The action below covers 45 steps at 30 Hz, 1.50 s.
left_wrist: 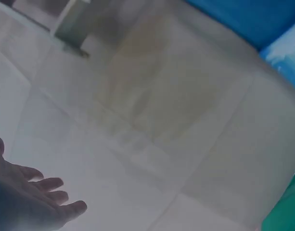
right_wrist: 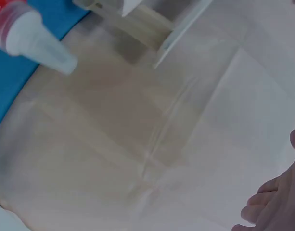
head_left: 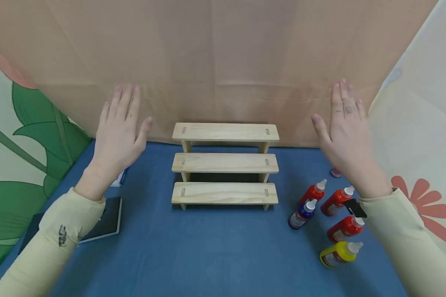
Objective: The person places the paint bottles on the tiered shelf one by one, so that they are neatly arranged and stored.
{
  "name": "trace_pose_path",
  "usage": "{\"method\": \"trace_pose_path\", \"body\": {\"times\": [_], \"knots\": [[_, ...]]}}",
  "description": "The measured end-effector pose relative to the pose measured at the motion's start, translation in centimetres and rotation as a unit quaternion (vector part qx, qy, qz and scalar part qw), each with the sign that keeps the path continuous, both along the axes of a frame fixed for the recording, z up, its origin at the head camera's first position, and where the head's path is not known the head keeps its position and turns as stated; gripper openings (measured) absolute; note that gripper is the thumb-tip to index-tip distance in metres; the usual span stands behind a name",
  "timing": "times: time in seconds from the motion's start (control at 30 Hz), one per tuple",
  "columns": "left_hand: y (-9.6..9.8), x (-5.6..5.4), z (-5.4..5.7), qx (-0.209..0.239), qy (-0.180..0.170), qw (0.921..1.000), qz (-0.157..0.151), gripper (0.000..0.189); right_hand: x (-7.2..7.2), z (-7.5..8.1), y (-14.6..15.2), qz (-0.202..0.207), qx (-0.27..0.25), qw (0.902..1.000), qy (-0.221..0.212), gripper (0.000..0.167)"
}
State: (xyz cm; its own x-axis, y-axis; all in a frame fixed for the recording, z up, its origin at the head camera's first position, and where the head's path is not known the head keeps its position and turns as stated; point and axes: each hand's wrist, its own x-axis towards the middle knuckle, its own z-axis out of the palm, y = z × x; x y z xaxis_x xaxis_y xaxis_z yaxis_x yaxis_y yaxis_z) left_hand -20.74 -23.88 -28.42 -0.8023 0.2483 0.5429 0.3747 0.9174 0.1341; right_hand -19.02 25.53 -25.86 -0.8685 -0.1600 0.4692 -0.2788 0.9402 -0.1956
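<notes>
My left hand [head_left: 117, 132] is raised with straight fingers and holds nothing, left of a three-step wooden stand [head_left: 225, 163]. On the other side, my right hand [head_left: 345, 132] is raised too, fingers extended and thumb spread. Below it and the right sleeve stand several squeeze bottles with white nozzle caps: red bottles [head_left: 345, 229], a blue bottle [head_left: 300, 215] and a yellow bottle [head_left: 340, 255]. Neither hand touches anything. The left wrist view shows the left hand [left_wrist: 34, 197] at its lower left corner; the right hand [right_wrist: 277, 197] appears at the lower right of its own view.
A blue cloth [head_left: 208, 251] covers the table. At the left, partly behind the left sleeve, lies a dark flat object [head_left: 109, 216] with a light edge. A small white-and-blue item [head_left: 118, 180] is half hidden by the left wrist. A beige sheet [head_left: 223, 53] hangs behind the stand.
</notes>
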Motion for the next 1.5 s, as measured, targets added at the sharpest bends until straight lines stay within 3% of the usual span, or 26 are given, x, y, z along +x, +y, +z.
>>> {"method": "trace_pose_path", "body": {"times": [0.13,0.23,0.4,0.57,0.73,0.97,1.13,1.27,1.37,1.5], "knots": [[0.7,0.4,-2.3,0.067,-0.020,0.9976,0.000,0.068,1.1,0.0,0.4,0.010,-0.024,0.9997,0.001,0.080],[1.3,1.0,-4.2,0.137,-0.063,0.9885,0.000,0.066,1.9,-0.3,0.7,0.016,-0.043,0.9989,0.011,0.079],[2.4,2.1,-7.5,0.228,-0.158,0.9606,0.005,0.065,3.5,-0.8,1.2,0.022,-0.091,0.9955,0.010,0.078],[2.8,2.6,-10.0,0.262,-0.249,0.9318,0.031,0.063,5.5,-0.3,1.8,0.016,-0.131,0.9909,-0.024,0.074],[2.9,2.6,-11.7,0.274,-0.292,0.9157,0.026,0.056,7.4,0.3,2.3,-0.003,-0.163,0.9861,-0.033,0.066],[3.4,3.0,-13.4,0.273,-0.319,0.9070,0.028,0.047,10.4,-0.7,3.4,-0.033,-0.172,0.9846,0.000,0.052],[3.7,3.3,-14.1,0.271,-0.324,0.9061,0.025,0.039,12.4,-2.1,5.2,-0.049,-0.188,0.9809,-0.008,0.047],[3.9,3.5,-14.2,0.275,-0.319,0.9068,0.017,0.037,13.9,-3.7,6.6,-0.073,-0.222,0.9719,-0.028,0.049],[4.1,3.7,-14.2,0.280,-0.323,0.9041,0.010,0.038,15.1,-5.0,7.4,-0.095,-0.246,0.9622,-0.067,0.052],[4.3,4.1,-14.1,0.281,-0.335,0.8992,0.015,0.038,16.5,-7.4,8.7,-0.087,-0.276,0.9522,-0.099,0.051]]}}
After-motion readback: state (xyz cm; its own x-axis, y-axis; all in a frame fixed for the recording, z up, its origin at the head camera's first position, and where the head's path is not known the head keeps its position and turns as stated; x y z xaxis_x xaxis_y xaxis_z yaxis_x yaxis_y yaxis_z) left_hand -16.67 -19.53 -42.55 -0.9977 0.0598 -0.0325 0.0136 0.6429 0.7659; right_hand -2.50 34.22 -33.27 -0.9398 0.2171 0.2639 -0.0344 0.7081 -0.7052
